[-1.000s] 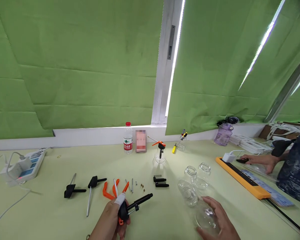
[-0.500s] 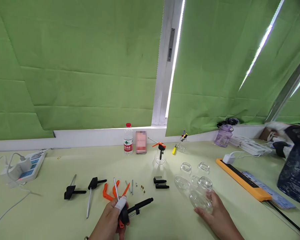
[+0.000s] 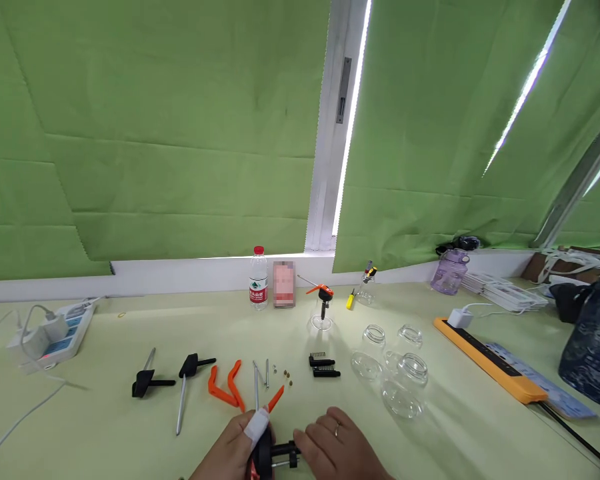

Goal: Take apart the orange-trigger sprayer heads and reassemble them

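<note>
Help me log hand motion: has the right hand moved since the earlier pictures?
Yes: the right hand has moved left, farther from the orange power strip, to the black part.

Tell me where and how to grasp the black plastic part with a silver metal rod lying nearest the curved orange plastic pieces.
Grip its chunky black plastic body, probably best from above: it is the thickest section, while a slim black stem points right and the silver metal rod runs toward the person. Coming down should clear the curved orange plastic pieces on its right.
</note>
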